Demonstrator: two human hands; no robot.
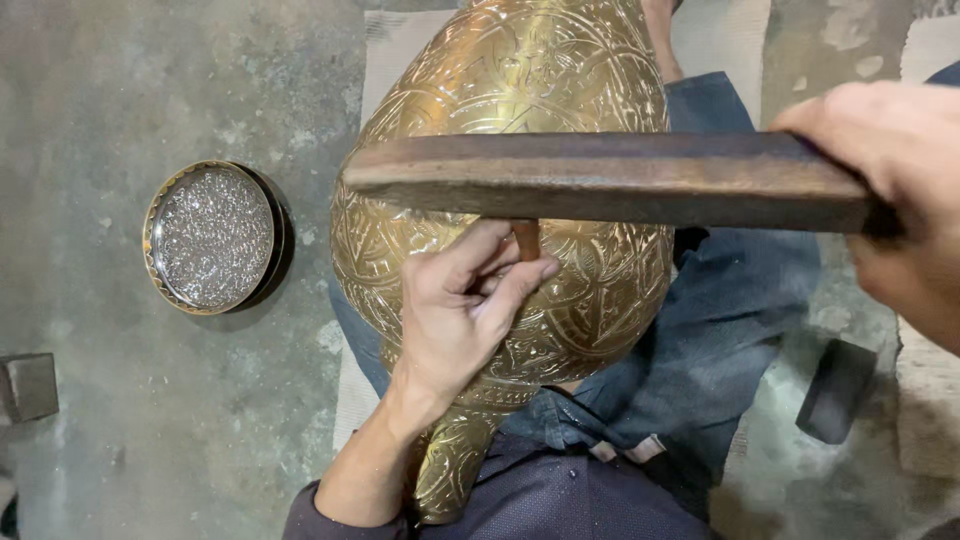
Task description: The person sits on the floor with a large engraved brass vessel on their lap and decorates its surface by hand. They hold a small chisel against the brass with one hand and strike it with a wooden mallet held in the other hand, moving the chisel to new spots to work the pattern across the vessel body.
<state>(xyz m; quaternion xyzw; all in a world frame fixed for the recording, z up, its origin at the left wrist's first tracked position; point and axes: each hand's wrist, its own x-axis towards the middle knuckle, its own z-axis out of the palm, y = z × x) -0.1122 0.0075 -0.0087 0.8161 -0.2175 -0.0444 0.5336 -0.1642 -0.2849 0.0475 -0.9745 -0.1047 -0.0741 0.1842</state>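
Our left hand (460, 310) pinches a chisel (526, 238) against the brass vase (520, 80); our right hand (895, 190) grips a wooden bar (600, 180) crossing above it. A round tray (212, 238) lies left of the left hand.

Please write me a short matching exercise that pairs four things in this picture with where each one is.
Things:
1. wooden bar
2. punch
3. brass vessel
4. round dish

Places:
A. on the floor, off to the left
B. gripped in the right hand
C. lying across the person's lap
D. pinched in the left hand

Pairs: 1-B, 2-D, 3-C, 4-A
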